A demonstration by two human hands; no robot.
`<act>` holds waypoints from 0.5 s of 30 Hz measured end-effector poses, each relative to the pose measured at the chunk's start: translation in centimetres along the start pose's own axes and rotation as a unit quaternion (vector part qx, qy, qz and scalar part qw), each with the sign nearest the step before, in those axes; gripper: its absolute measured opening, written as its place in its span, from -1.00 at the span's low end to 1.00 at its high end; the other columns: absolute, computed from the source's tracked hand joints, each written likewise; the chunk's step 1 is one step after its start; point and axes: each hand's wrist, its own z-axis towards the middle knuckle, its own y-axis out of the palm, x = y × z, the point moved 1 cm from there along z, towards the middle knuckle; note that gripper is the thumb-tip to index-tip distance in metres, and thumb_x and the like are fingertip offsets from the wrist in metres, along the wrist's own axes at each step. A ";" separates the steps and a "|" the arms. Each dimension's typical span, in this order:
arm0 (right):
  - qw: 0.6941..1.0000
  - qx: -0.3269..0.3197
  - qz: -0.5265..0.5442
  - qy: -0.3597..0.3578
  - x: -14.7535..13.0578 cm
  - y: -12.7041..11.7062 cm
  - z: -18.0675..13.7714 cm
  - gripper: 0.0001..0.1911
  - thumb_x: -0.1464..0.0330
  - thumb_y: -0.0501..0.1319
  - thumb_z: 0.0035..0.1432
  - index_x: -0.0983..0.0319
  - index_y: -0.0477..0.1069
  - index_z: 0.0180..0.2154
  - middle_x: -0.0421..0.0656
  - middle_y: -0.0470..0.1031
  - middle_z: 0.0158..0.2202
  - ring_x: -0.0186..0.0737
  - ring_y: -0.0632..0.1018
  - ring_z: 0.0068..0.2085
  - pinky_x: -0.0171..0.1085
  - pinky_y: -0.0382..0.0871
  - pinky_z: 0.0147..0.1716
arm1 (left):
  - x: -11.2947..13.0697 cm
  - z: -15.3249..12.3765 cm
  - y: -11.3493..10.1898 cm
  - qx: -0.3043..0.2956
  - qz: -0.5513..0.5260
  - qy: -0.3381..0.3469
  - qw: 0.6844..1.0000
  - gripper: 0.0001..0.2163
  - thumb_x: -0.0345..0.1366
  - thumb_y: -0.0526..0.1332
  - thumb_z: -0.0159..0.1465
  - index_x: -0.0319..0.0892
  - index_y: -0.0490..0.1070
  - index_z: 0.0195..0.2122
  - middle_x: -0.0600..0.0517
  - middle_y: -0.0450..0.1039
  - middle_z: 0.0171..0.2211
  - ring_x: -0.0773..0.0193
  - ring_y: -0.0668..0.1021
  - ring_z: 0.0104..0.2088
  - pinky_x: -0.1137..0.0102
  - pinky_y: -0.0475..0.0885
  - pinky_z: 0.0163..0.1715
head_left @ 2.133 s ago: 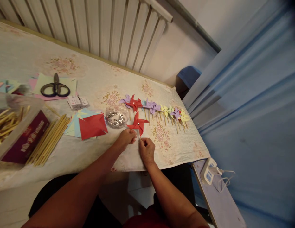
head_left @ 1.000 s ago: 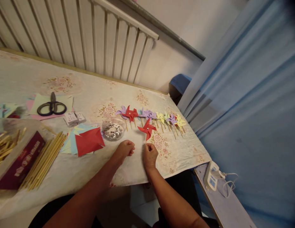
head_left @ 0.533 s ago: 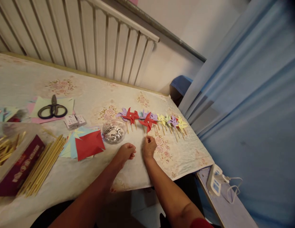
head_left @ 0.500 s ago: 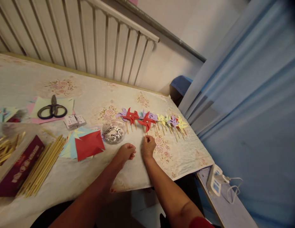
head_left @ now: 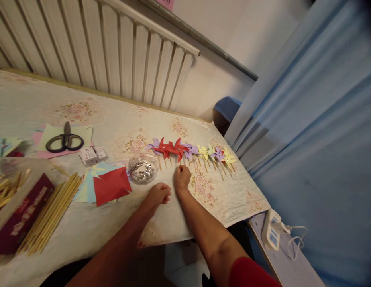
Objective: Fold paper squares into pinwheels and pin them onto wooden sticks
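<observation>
My right hand (head_left: 182,176) pinches the lower end of a wooden stick that carries a red paper pinwheel (head_left: 178,147). That pinwheel lies in a row of pinwheels (head_left: 203,150), purple, red and yellow, set out on the flowered tablecloth (head_left: 119,119). My left hand (head_left: 159,193) rests on the cloth just left of the right hand, fingers curled in a loose fist with nothing visible in them. A small clear bowl of shiny pins (head_left: 142,169) stands just above the left hand.
A stack of coloured paper squares, red on top (head_left: 109,183), lies left of the bowl. Bundled wooden sticks (head_left: 50,211), a dark red box (head_left: 20,219) and black scissors (head_left: 65,140) are farther left. A white power strip (head_left: 270,233) sits on a ledge at lower right, beside a blue curtain.
My right hand carried the red pinwheel away from me and laid it into the row next to the other red one. My left hand let go and stayed curled on the cloth.
</observation>
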 end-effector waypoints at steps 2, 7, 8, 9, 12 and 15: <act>1.000 0.000 -0.001 -0.003 -0.1 0.1 0.1 -0.78 0.45 0.10 0.15 0.24 0.54 -0.34 -0.08 0.59 -0.35 -0.16 0.49 -0.31 -0.29 0.25 -0.26 | 0.0 0.0 0.0 -0.002 -0.002 0.002 1.000 -0.88 -0.34 0.25 0.10 -0.23 0.32 -0.41 0.08 0.44 -0.52 0.43 0.40 -0.61 0.47 0.30 -0.56; 1.000 -0.006 -0.022 -0.004 -0.1 0.2 0.2 -0.77 0.44 0.09 0.17 0.23 0.54 -0.34 -0.08 0.58 -0.34 -0.17 0.49 -0.32 -0.28 0.24 -0.29 | 0.2 -0.2 0.1 0.004 -0.002 -0.003 1.000 -0.90 -0.35 0.24 0.10 -0.23 0.32 -0.42 0.08 0.43 -0.53 0.44 0.39 -0.62 0.48 0.30 -0.56; 1.000 -0.007 -0.027 -0.003 -0.2 0.2 0.2 -0.77 0.44 0.09 0.18 0.23 0.54 -0.34 -0.08 0.58 -0.34 -0.17 0.49 -0.32 -0.28 0.24 -0.29 | 0.2 -0.2 0.1 0.004 -0.002 -0.004 1.000 -0.91 -0.36 0.23 0.11 -0.23 0.32 -0.42 0.08 0.43 -0.53 0.44 0.39 -0.62 0.48 0.29 -0.56; 0.999 -0.009 -0.032 -0.002 -0.2 0.2 0.2 -0.77 0.44 0.09 0.18 0.23 0.54 -0.33 -0.08 0.58 -0.33 -0.17 0.49 -0.32 -0.28 0.24 -0.29 | 0.3 -0.3 0.1 0.004 -0.001 -0.004 1.000 -0.91 -0.36 0.23 0.11 -0.23 0.31 -0.42 0.09 0.43 -0.53 0.45 0.39 -0.62 0.48 0.29 -0.57; 0.999 -0.014 -0.047 0.003 -0.3 0.3 0.3 -0.76 0.44 0.08 0.19 0.23 0.54 -0.32 -0.08 0.58 -0.32 -0.16 0.49 -0.31 -0.28 0.25 -0.28 | 0.3 -0.3 0.1 0.003 -0.001 -0.006 1.000 -0.89 -0.35 0.24 0.10 -0.23 0.31 -0.42 0.09 0.43 -0.53 0.45 0.39 -0.62 0.48 0.29 -0.57; 0.998 -0.015 -0.059 0.008 -0.4 0.4 0.3 -0.76 0.44 0.08 0.19 0.23 0.54 -0.31 -0.07 0.58 -0.31 -0.15 0.50 -0.29 -0.27 0.26 -0.27 | 0.1 -0.1 0.1 0.002 -0.003 -0.007 1.000 -0.86 -0.33 0.27 0.08 -0.22 0.31 -0.42 0.10 0.43 -0.53 0.44 0.39 -0.62 0.48 0.29 -0.57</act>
